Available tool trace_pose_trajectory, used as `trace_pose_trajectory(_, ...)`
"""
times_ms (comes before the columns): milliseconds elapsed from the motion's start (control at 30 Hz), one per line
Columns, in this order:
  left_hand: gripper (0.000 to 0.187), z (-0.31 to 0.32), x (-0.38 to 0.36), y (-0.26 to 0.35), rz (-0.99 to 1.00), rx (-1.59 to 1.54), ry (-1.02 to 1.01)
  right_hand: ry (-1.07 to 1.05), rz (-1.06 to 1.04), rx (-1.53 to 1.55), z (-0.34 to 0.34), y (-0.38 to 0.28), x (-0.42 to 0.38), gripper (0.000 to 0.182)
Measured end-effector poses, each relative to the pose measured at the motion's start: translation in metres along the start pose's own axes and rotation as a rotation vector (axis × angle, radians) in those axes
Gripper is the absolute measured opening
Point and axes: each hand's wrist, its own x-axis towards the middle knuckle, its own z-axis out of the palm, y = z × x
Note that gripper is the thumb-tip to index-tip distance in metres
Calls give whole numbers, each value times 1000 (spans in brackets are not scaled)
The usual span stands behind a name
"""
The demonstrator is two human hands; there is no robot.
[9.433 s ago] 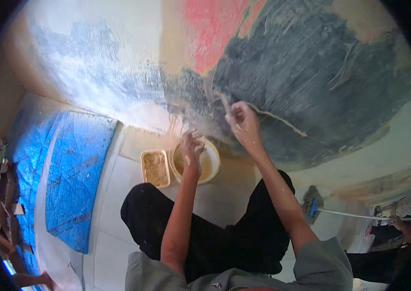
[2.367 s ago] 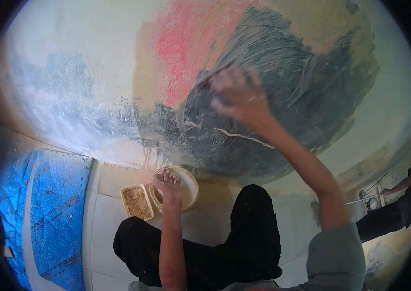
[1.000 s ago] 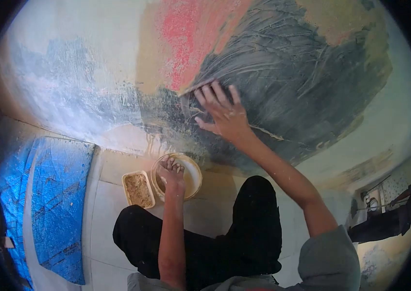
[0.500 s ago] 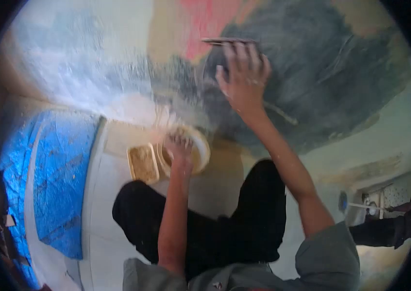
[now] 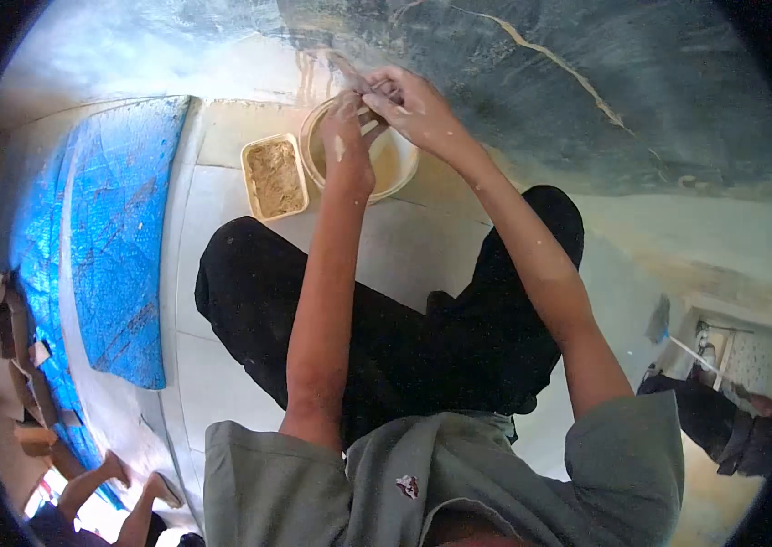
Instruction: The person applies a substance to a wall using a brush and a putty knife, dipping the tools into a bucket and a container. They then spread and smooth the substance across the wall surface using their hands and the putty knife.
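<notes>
Both my hands meet over a round cream bucket (image 5: 401, 179) that stands on the floor at the foot of the wall. My right hand (image 5: 415, 108) grips a thin flat putty blade (image 5: 347, 71) that sticks out to the upper left. My left hand (image 5: 346, 128) is closed against the blade and the right hand's fingers, above the tan paste in the bucket. A rectangular tub (image 5: 274, 177) of coarse tan filler sits just left of the bucket. Dark grey smeared putty covers the wall (image 5: 586, 82) behind, crossed by a pale crack.
A blue sheet (image 5: 112, 237) lies on the tiled floor to the left, with cardboard scraps (image 5: 16, 337) beyond it. Another person's bare feet (image 5: 135, 479) show at bottom left. A second person with a long-handled tool (image 5: 687, 351) stands at the right edge.
My right hand has come down off the wall with the blade to the bucket, where it meets my left hand. The view has tilted down toward the floor.
</notes>
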Motion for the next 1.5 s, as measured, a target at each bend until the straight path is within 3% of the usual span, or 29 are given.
trace_pose_trajectory(67, 27, 3, -1, -2, -23, -69, -14, -34, 133, 292, 1, 12, 1, 22)
trace_pose_trajectory(133, 23, 4, -1, -2, -46, -120, 60, -16, 136, 226, -5, 19, 5, 24)
trace_pose_trajectory(333, 15, 9, 0, 5, 87, -27, -27, -58, 228, 297, -26, 25, 9, 23)
trace_pose_trajectory(467, 13, 11, 0, 9, 76, 41, -108, -64, 284, 277, -35, 14, 9, 23)
trace_pose_trajectory(533, 20, 9, 2, 7, 26, -28, -156, -124, 420, 425, -35, 14, 7, 22)
trace_pose_trajectory(633, 19, 7, 6, 5, -3, -100, -183, -226, 462, 601, -39, 4, 10, 21)
trace_pose_trajectory(733, 18, 7, 8, 5, -11, -79, -171, -181, 418, 807, -36, 16, 12, 23)
trace_pose_trajectory(967, 14, 2, 12, 0, 79, 97, -135, -262, 399, 763, -43, 32, 19, 22)
trace_pose_trajectory(1033, 12, 4, 12, 1, -5, -91, -84, -285, 452, 767, -45, 26, 20, 23)
trace_pose_trajectory(1233, 10, 4, 15, 4, -20, -197, -164, -362, 390, 802, -47, 25, 22, 30)
trace_pose_trajectory(1500, 13, 9, 13, 2, 25, -174, -196, -479, 409, 732, -59, 28, 22, 35)
